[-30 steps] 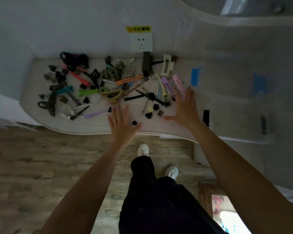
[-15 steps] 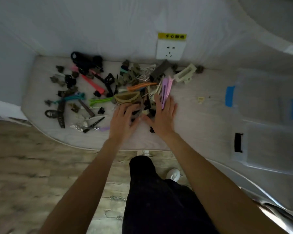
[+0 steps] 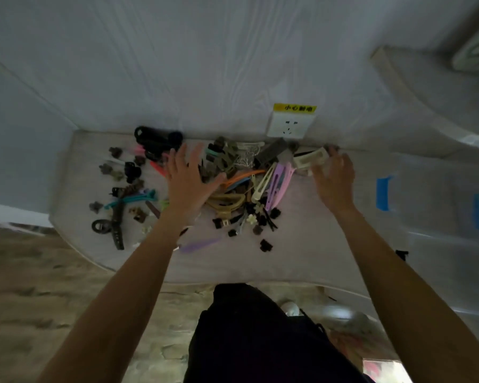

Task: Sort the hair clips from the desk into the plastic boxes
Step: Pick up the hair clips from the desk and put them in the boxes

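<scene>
A heap of hair clips in many colours and sizes lies on the pale desk, below a wall socket. My left hand is spread flat over the left part of the heap, fingers apart. My right hand is at the heap's right end, its fingertips touching a large cream claw clip; I cannot tell if it grips it. Clear plastic boxes with blue tape stand at the right of the desk.
Small dark clips are scattered at the desk's left, with a long black clip near the front edge. A white socket with a yellow label sits on the wall behind. The wooden floor and my dark trousers are below.
Both hands moved away from the middle of the heap and spread apart: the left one up and left over the clips, the right one out to the cream claw clip.
</scene>
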Available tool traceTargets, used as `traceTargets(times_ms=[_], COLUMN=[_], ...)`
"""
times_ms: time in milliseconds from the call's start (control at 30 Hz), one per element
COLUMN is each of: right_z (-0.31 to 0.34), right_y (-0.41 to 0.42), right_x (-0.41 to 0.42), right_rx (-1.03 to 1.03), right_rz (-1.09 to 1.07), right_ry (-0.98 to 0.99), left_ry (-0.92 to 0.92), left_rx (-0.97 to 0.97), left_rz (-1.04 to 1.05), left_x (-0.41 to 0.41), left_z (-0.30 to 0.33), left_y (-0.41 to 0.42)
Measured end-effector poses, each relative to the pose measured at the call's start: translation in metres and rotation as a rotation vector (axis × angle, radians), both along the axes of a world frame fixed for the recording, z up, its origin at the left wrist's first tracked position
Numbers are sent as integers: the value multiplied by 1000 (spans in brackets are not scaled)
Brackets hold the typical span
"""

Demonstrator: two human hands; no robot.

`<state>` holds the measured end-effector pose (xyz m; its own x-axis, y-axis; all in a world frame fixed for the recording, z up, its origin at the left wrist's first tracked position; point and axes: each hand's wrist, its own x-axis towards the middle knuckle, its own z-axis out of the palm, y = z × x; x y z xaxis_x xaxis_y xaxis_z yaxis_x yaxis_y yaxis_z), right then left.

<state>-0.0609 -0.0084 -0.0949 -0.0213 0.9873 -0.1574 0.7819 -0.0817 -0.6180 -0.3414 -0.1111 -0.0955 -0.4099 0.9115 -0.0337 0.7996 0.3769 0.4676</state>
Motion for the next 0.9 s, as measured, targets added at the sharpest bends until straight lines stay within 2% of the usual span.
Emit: traceTargets(times_ms=[100, 200, 267, 333, 533, 633, 767, 900], right_z=[-1, -3, -9, -11, -11, -5, 1, 7], right_y=[37, 47, 45, 34, 9, 4, -25, -43], right_x=[-1, -16, -31, -53, -91, -83, -63, -69], right_rx=[-40, -10, 2, -108, -199, -182, -78, -199], right_rz=[-188, -198, -144, -93, 85, 120, 86, 101], right_ry=[87, 106, 60, 117, 296, 239, 19, -119], left_ry=[-55, -94, -36, -20, -80, -134, -86, -50], left_rx=[-167, -221, -211, -181, -151, -93, -23, 91], left_rz=[-90, -213, -257, -268, -268, -236, -215, -191], left_x=[-8, -10, -9, -8, -15, -18, -17, -13], left_z=[-11, -17, -19, -20, -27, -22, -18, -9], left_y=[26, 36, 35, 33, 32, 32, 30, 24])
